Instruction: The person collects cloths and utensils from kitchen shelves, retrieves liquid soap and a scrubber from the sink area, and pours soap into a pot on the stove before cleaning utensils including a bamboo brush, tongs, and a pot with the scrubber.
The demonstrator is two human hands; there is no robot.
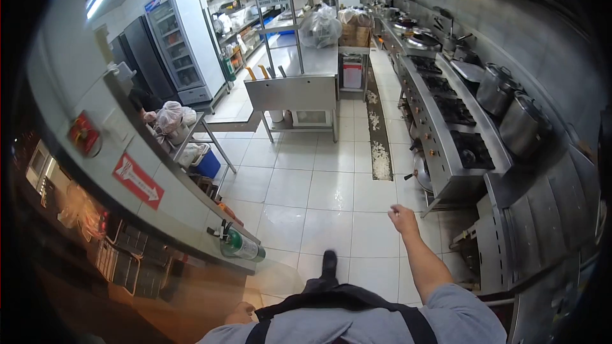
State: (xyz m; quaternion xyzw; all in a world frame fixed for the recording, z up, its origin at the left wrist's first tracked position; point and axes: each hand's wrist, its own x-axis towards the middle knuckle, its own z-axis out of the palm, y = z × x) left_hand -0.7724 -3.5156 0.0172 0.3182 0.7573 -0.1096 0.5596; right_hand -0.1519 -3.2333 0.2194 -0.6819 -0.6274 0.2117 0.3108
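My right hand (403, 218) hangs forward over the white tiled floor (331, 188), left of the stove range's near end. Its fingers are curled in and nothing shows in them. My left hand (241, 313) is low beside my body, partly cut off by my sleeve and apron, so its fingers cannot be made out. Closest to it is a green cylinder (242, 244), like a fire extinguisher, at the foot of the wall. One black shoe (329, 264) is stretched ahead on the tiles.
Along the right runs a stove range (456, 111) with large steel pots (524, 125) behind it. Ahead stands a steel table (293, 92) with several handled tools at its front. Past it, a dark floor strip (381, 153) holds white scraps. A side table (185, 137) stands left.
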